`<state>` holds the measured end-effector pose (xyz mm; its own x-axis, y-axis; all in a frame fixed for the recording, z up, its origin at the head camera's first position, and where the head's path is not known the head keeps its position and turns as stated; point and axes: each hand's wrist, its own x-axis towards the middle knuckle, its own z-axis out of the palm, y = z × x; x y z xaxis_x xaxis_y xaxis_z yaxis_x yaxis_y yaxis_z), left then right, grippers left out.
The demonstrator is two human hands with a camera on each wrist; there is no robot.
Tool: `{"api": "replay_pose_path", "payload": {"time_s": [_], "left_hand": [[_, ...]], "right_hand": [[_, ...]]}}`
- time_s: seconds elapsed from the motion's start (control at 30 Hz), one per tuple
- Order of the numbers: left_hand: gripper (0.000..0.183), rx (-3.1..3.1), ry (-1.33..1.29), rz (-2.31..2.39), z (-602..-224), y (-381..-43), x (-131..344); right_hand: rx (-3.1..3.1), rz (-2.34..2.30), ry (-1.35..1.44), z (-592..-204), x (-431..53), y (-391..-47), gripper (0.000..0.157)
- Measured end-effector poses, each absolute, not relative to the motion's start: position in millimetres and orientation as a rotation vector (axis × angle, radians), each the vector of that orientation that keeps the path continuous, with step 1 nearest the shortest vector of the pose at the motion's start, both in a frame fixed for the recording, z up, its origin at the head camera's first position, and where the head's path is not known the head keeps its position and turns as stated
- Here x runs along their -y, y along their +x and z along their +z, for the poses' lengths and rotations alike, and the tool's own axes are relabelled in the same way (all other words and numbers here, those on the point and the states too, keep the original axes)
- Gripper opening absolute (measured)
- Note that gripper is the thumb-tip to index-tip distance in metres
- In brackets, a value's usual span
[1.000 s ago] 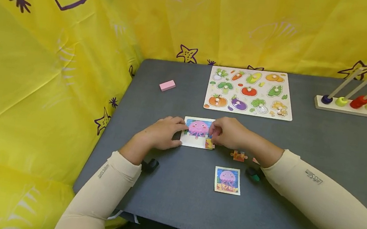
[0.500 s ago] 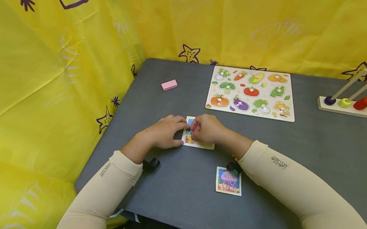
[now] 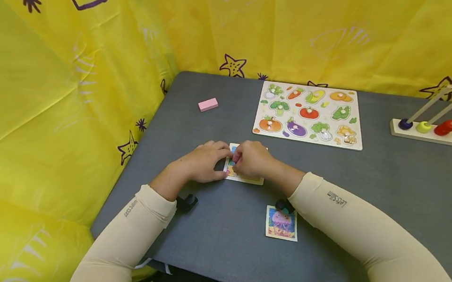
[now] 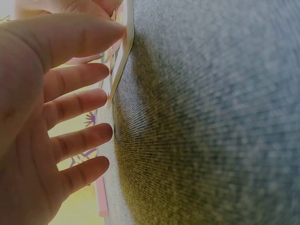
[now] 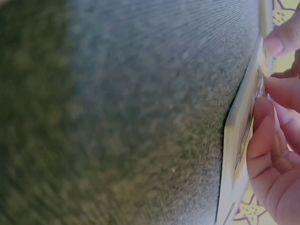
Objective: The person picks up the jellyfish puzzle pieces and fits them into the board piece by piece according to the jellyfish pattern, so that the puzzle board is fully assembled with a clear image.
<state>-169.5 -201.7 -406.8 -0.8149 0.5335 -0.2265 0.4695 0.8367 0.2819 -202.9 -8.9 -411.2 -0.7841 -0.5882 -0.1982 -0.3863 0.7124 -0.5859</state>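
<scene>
A small white-framed jellyfish puzzle board [image 3: 252, 181] lies on the grey table, mostly covered by my right hand [image 3: 252, 159]. That hand's curled fingertips pinch a small puzzle piece, mostly hidden, low over the board's left part; in the right wrist view the fingertips [image 5: 262, 110] meet right at the picture surface. My left hand [image 3: 206, 161] rests along the board's left side, fingers straight and spread. In the left wrist view its thumb touches a corner of the board [image 4: 123, 56]. A matching jellyfish card [image 3: 280, 231] lies nearer me, its top partly behind the right wrist's camera.
Behind the hands lies a wooden vegetable peg puzzle [image 3: 311, 114]. A pink block [image 3: 208, 105] sits at the back left. At the far right stands a peg stand [image 3: 441, 136] with coloured rings. Yellow patterned cloth [image 3: 59, 138] borders the table's left and back.
My right hand has moved left across the board, bringing a yellow-and-blue piece to its lower left. The forearm now hides the loose orange piece. My left hand has stayed put.
</scene>
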Motion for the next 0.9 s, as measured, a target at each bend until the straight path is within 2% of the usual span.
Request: {"api": "replay_pose_path", "payload": {"time_s": [0.13, 0.4, 0.7, 0.9], "left_hand": [[0.044, -2.732, 0.767, 0.322, -408, -172, 200], [0.045, -2.740, 0.762, 0.318, -409, -176, 197], [0.044, -2.748, 0.758, 0.292, -408, -178, 196], [0.044, -2.730, 0.717, 0.276, -407, -172, 197]], "right_hand": [[-2.565, -0.689, -0.780, -409, 8, -205, 0.005], [-2.571, -0.645, -0.760, -407, 7, -219, 0.017], [-2.540, -0.654, -0.766, -405, 5, -222, 0.017], [-2.534, -0.563, -0.852, -387, -21, -217, 0.012]]}}
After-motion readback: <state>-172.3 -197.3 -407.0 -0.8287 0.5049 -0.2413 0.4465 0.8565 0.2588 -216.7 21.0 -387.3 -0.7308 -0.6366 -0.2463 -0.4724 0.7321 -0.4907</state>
